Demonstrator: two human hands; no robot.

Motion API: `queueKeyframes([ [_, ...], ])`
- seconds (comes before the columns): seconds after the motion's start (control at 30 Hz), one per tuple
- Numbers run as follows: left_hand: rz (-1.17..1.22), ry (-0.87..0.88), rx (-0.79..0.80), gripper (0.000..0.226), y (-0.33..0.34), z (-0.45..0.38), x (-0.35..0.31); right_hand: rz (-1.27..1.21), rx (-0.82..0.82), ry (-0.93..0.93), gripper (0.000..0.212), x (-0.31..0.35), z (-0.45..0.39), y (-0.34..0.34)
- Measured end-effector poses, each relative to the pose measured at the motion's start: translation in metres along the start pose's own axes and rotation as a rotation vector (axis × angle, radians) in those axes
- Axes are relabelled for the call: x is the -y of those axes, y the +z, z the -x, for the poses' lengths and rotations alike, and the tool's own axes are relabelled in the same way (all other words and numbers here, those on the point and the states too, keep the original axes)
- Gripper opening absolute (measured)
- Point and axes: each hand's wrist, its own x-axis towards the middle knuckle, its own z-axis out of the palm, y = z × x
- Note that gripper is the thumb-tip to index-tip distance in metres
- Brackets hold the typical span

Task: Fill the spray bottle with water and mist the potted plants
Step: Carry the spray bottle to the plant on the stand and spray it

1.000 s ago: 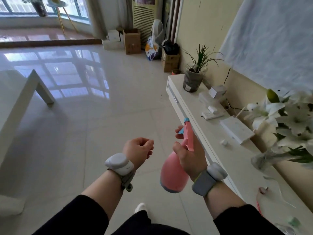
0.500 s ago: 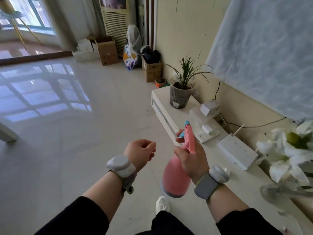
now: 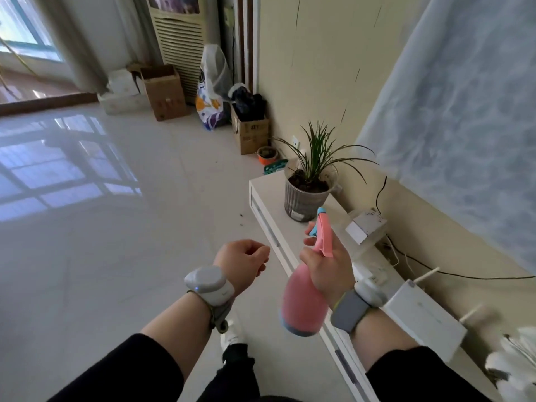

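Both hands sit lower-centre as before, yet the potted plant (image 3: pixel 309 181), soil filling its ribbed pot, now stands nearer on the white surface (image 3: pixel 268 195) just beyond the pink spray bottle (image 3: pixel 303 303) gripped by the right hand (image 3: pixel 327 266), while the left hand (image 3: pixel 242 261) curls empty and white flowers (image 3: pixel 513 369) blur at lower right.

A pink spray bottle (image 3: pixel 303 303) with a blue base and blue nozzle tip hangs tilted in the air, nozzle aimed toward the potted plant (image 3: pixel 309 187). That plant, thin green blades in a ribbed grey pot, stands upright at the far end of the white counter (image 3: pixel 268 195).
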Motion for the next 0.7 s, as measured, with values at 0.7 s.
queueKeyframes([
  [0.7, -0.191, -0.035, 0.256, 0.018, 0.045, -0.318, -0.099, 0.016, -0.103, 0.337, 0.061, -0.02, -0.321, 0.062],
])
